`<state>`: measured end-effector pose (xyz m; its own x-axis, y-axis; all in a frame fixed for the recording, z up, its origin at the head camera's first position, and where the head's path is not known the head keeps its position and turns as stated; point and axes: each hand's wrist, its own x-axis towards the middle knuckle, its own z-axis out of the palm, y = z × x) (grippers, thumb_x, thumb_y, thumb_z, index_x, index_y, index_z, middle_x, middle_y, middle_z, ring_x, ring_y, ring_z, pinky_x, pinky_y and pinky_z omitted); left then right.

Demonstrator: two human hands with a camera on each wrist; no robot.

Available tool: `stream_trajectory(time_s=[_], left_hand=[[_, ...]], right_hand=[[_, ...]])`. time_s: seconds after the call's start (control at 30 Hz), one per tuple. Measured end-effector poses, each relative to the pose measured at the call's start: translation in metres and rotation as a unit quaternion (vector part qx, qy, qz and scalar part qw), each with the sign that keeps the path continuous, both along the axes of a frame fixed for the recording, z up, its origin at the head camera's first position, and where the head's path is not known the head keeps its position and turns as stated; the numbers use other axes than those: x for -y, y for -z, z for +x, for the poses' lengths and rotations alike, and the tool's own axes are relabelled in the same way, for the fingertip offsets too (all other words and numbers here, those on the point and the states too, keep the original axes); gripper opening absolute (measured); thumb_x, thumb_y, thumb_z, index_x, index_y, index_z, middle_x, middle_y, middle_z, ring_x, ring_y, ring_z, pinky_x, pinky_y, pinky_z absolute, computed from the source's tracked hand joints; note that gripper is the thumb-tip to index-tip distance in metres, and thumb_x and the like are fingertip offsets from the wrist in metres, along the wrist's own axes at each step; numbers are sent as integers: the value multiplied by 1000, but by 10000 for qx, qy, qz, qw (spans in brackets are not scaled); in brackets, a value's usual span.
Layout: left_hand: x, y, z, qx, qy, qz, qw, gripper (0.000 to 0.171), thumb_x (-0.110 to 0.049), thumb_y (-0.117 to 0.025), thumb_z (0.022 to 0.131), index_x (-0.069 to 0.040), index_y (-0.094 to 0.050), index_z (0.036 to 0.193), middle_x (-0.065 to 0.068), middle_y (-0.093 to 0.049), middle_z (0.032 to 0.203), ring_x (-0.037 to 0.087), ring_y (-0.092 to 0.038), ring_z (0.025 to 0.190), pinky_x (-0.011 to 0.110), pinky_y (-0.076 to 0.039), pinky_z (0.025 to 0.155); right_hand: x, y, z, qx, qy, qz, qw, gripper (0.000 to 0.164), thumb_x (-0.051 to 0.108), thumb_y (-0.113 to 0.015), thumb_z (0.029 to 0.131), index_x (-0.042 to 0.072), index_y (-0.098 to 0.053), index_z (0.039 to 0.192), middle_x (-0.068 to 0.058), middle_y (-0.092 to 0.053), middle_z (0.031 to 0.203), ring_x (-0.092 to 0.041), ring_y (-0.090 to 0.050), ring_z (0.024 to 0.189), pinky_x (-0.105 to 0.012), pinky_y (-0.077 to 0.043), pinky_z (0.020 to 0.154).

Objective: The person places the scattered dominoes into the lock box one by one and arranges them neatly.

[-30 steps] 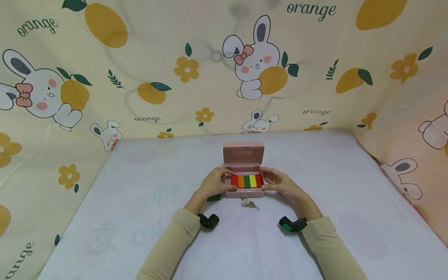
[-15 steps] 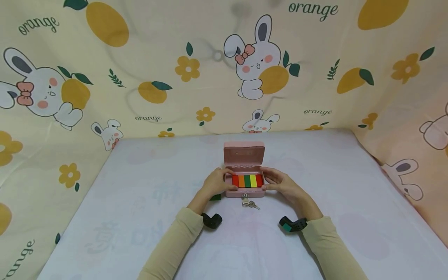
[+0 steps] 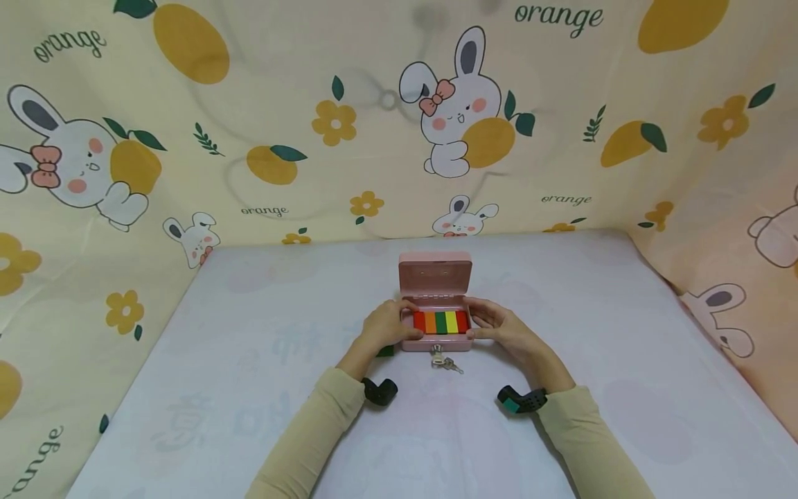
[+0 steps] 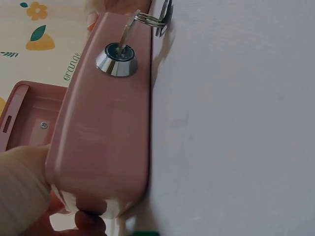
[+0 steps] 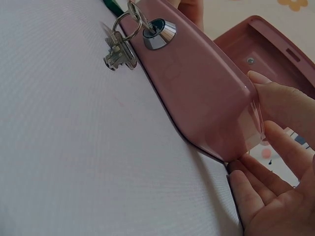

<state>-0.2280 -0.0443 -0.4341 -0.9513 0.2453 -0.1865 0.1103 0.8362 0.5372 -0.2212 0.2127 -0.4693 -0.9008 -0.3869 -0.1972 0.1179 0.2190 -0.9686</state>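
Note:
A pink metal cash box (image 3: 435,344) stands on the table with its lid (image 3: 434,277) raised. Inside lies a row of coloured blocks (image 3: 440,323) in red, orange, green and yellow. My left hand (image 3: 382,326) holds the box's left end, its thumb over the rim and its fingers low against the end wall. At the opposite end my right hand (image 3: 506,329) holds the box, thumb at the rim, fingers along the outer wall. A key sits in the front lock (image 4: 117,60), and more keys (image 5: 120,53) hang from its ring.
A dark green piece (image 3: 386,351) lies by the box's front left corner, partly hidden by the left hand. White cloth (image 3: 299,416) covers the table. A curtain (image 3: 349,41) printed with rabbits and oranges rises behind and at both sides.
My left hand and forearm have shifted slightly to the right, covering more of the green piece. The right hand, the box and the blocks look the same.

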Motion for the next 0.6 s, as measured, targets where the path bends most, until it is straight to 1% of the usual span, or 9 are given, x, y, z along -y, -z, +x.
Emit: stream_trajectory(time_s=[0.2, 0.4, 0.6], left_hand=[[-1, 0, 0, 34, 27, -40, 10000, 52, -38, -80, 76, -20, -65, 122, 13, -63, 127, 28, -60, 109, 40, -50, 82], [-1, 2, -2, 58, 60, -33, 10000, 53, -39, -80, 75, -20, -65, 122, 12, -65, 123, 26, -60, 103, 38, -50, 80], [-1, 3, -4, 72, 63, -30, 9999, 52, -39, -80, 75, -20, -65, 121, 12, -65, 121, 26, -60, 103, 38, -49, 81]], right_hand=[[0, 1, 1, -71, -25, -72, 9999, 70, 12, -67, 88, 7, -33, 149, -15, -28, 158, -36, -24, 149, -38, -26, 114], [0, 1, 2, 67, 77, -34, 9999, 72, 14, -69, 87, 10, -34, 149, -12, -30, 158, -35, -25, 149, -43, -25, 115], [0, -1, 0, 15, -30, 42, 10000, 72, 16, -70, 87, 11, -34, 149, -12, -29, 159, -36, -23, 149, -46, -24, 116]])
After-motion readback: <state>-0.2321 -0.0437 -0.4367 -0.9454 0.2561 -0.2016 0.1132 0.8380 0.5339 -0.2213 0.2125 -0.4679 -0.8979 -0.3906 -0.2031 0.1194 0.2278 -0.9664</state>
